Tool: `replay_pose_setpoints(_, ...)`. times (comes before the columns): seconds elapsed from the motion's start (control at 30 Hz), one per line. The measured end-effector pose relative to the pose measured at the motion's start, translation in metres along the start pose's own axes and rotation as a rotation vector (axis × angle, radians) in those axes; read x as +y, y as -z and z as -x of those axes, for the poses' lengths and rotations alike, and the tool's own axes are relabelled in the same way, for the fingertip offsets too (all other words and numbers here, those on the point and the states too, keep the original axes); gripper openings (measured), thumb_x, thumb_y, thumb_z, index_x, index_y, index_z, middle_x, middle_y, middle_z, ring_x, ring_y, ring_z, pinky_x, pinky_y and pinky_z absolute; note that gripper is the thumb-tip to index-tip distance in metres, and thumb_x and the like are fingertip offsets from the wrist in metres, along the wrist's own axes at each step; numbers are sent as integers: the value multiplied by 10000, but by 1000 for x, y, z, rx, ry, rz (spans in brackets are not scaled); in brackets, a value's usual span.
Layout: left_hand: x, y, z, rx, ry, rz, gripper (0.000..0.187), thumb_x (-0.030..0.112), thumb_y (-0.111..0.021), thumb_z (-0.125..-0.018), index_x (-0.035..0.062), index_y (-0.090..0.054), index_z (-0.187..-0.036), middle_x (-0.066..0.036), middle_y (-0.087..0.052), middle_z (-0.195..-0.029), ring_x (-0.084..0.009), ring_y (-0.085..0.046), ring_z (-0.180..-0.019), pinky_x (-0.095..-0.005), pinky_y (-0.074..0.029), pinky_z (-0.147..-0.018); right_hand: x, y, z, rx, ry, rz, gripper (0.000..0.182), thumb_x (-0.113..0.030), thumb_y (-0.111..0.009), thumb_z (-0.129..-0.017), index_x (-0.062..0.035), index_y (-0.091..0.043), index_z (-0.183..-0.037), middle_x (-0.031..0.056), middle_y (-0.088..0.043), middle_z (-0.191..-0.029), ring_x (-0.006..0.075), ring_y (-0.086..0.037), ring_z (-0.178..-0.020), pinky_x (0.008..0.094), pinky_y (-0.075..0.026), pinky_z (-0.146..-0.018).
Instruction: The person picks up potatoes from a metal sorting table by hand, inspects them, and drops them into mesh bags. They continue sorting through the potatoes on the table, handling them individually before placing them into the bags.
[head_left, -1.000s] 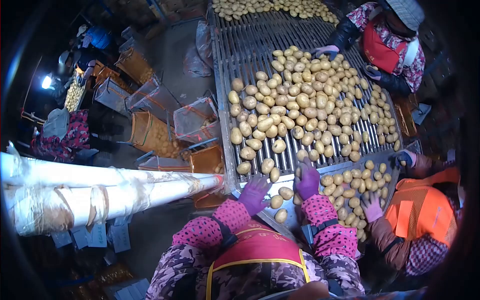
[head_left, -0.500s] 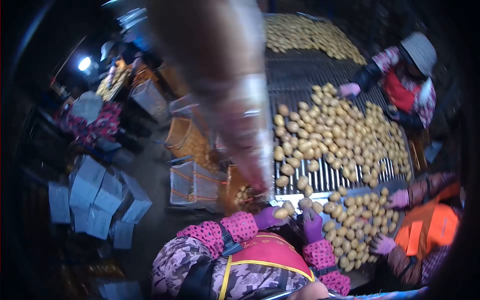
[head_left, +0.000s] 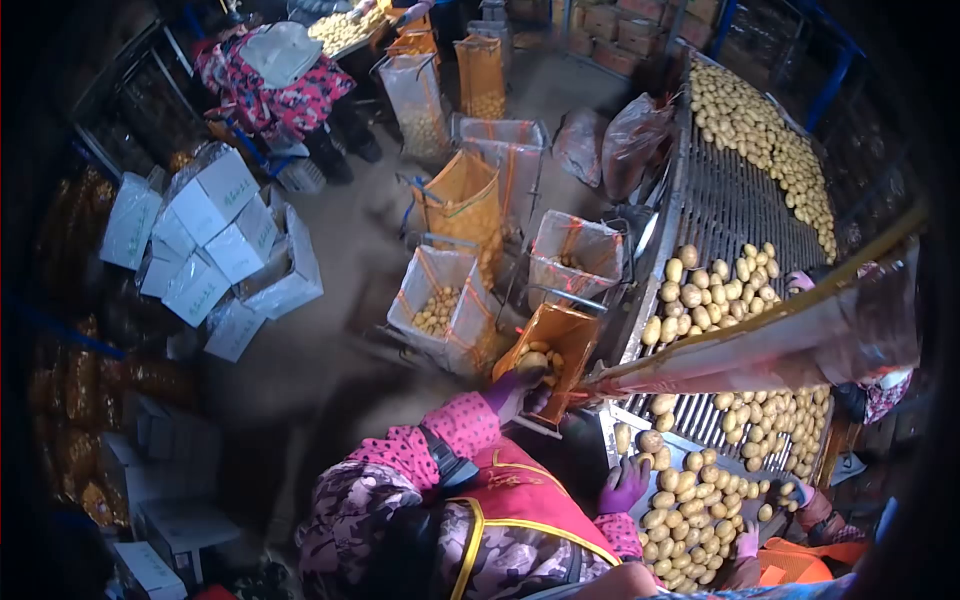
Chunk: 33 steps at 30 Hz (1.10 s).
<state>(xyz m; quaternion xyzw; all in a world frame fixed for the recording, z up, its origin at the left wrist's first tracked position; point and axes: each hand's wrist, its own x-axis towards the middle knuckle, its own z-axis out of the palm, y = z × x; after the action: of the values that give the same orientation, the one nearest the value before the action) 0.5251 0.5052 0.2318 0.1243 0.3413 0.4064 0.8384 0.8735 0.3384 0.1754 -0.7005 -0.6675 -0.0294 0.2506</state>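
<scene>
My left hand (head_left: 516, 391), in a purple glove, is at the mouth of an orange mesh sack (head_left: 572, 338). Its fingers are curled around potatoes (head_left: 540, 358), partly hidden by the glove. My right hand (head_left: 624, 486), also in a purple glove, lies at the left edge of a heap of potatoes (head_left: 690, 510) on the sorting table. Its fingers are somewhat apart, touching the nearest potatoes, and I see nothing gripped in it.
Slatted conveyor (head_left: 735, 190) with potatoes runs up the right; a blurred plastic-covered bar (head_left: 760, 355) crosses it. Co-workers' gloved hands (head_left: 748, 541) work close on the right. Framed sacks (head_left: 440, 300) stand ahead. White boxes (head_left: 215, 225) pile up on the left. Another person (head_left: 275, 80) bends behind.
The view has swung left. My left hand has moved with its potatoes to the orange sack. My right hand, which held a potato, is now back at the heap with none visible in it.
</scene>
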Motion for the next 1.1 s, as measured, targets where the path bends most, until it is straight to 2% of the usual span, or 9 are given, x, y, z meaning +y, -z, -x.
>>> replay_pose_setpoints(0.4, 49, -24, -12, -204, -175, -60, 444, 91, -764, -993, 66, -586, -1400, -63, -706, -1018, -161, -708, -796, -309, -583, -671, 1, -2, 6, -52, 9, 87, 331, -158, -614, -968, 3, -718, -1239, 205, -689, -1331, 519, -488, -1438, 596, -396, -1191)
replay_pose_setpoints(0.53, 41, -36, 1, 81, -60, 120, 273, 183, -765, -1021, 101, -644, -1251, -27, -691, -872, -149, -686, -684, -285, -581, -598, 2, -4, 8, -18, 24, 90, 326, -167, -613, -971, 6, -716, -1228, 197, -693, -1317, 529, -490, -1435, 596, -405, -1181)
replay_pose_setpoints(0.57, -1, 18, -30, 41, 69, 203, 216, 274, -724, -1060, 130, -652, -1205, 4, -670, -808, -133, -668, -638, -291, -579, -556, 4, -6, 8, -7, 31, 94, 325, -169, -613, -971, 6, -716, -1225, 196, -695, -1314, 531, -491, -1434, 595, -407, -1178)
replay_pose_setpoints(0.63, -18, 12, -9, 344, 210, 213, 307, 448, -677, -1075, 155, -649, -1162, 37, -659, -822, -122, -672, -666, -272, -580, -552, 7, -11, 9, 2, 23, 91, 327, -167, -606, -970, 11, -712, -1225, 197, -698, -1306, 535, -497, -1430, 606, -411, -1170)
replay_pose_setpoints(0.7, -48, 67, -13, 276, 331, 185, 340, 504, -740, -1014, 193, -640, -1107, 33, -686, -887, -97, -694, -725, -238, -579, -567, 5, -8, 11, -10, 13, 91, 329, -163, -603, -968, 15, -709, -1224, 198, -699, -1305, 536, -502, -1426, 612, -411, -1167)
replay_pose_setpoints(0.83, -26, 109, -46, 387, 104, 243, 326, 455, -690, -1051, 151, -613, -962, 4, -623, -769, -146, -624, -637, -273, -504, -529, 5, -8, 11, -2, 23, 89, 330, -154, -607, -950, 26, -705, -1209, 204, -698, -1302, 537, -502, -1426, 625, -408, -1162)
replay_pose_setpoints(0.93, 66, 123, -125, 343, -215, 487, 415, 397, -630, -1098, 126, -558, -793, -27, -542, -639, -198, -538, -549, -323, -414, -497, 3, -8, 8, 8, 13, 92, 330, -145, -616, -939, 26, -705, -1207, 204, -695, -1305, 532, -493, -1435, 625, -402, -1168)
replay_pose_setpoints(0.97, 128, 68, -108, 356, -317, 406, 443, 452, -629, -1093, 136, -570, -788, -22, -514, -604, -201, -532, -529, -328, -388, -491, 2, -8, 12, 14, 11, 99, 330, -143, -619, -937, 26, -705, -1207, 203, -694, -1306, 531, -493, -1435, 625, -401, -1169)
replay_pose_setpoints(1.1, 156, 105, -152, 101, -383, 96, 385, 516, -590, -1093, 174, -629, -920, 15, -590, -765, -179, -611, -772, -353, -481, -676, -2, 2, 4, -25, 1, 87, 327, -133, -639, -921, 7, -711, -1208, 195, -691, -1308, 526, -498, -1427, 631, -395, -1171)
